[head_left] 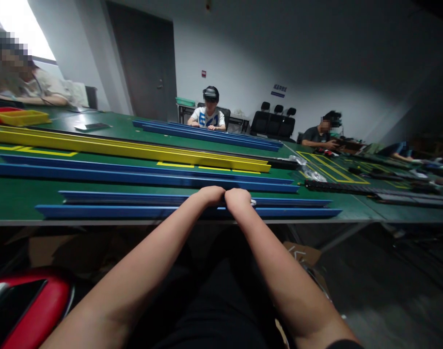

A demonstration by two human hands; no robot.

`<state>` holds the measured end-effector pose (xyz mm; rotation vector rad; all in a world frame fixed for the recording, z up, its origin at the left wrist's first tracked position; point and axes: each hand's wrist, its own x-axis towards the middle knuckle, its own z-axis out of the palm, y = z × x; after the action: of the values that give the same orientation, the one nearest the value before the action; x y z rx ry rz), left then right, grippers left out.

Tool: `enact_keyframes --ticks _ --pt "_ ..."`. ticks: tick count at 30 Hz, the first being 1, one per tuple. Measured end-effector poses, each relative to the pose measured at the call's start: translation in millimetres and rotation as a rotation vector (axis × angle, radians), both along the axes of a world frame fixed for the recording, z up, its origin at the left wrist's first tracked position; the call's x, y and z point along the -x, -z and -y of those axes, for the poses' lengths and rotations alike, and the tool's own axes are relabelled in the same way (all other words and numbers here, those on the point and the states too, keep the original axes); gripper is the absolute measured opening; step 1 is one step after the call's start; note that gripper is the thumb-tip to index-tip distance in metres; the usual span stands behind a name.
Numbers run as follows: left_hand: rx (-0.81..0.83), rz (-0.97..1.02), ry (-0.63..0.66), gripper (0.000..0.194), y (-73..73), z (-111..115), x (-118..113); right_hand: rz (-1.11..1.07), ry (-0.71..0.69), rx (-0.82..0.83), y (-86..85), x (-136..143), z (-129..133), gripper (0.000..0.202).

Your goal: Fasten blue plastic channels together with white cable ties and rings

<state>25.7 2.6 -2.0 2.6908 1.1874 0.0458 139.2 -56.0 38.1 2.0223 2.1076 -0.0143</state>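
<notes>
My left hand (212, 195) and my right hand (238, 199) meet side by side over the nearest blue channel rails. Both look closed, with the backs of the hands toward me and the fingertips hidden. A small white piece (254, 202) shows at the outer side of my right hand; its kind is unclear. Below the hands runs the front blue rail (108, 211), long and straight along the table edge. Just behind it lies another blue rail (134, 198), partly covered by my hands.
More blue rails (79, 170) and long yellow rails (134, 150) lie farther back on the green table (112, 186). Clear plastic wrapping (312, 172) and dark strips (338, 187) are to the right. Co-workers sit around the table. A red chair (50, 295) stands at lower left.
</notes>
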Motion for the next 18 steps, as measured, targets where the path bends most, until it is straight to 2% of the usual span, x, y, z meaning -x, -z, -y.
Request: enact_keyframes --ticks 3,11,18 --pt "-0.002 0.029 0.007 0.032 5.1 1 -8 -0.004 -0.009 -0.007 1.0 0 0 0.035" --pt "-0.041 0.061 0.009 0.033 6.5 7 5 -0.017 -0.021 -0.021 1.3 -2 6 0.032" --pt "-0.112 0.059 0.033 0.035 5.1 9 8 -0.028 -0.051 -0.002 -3.0 -16 7 0.029"
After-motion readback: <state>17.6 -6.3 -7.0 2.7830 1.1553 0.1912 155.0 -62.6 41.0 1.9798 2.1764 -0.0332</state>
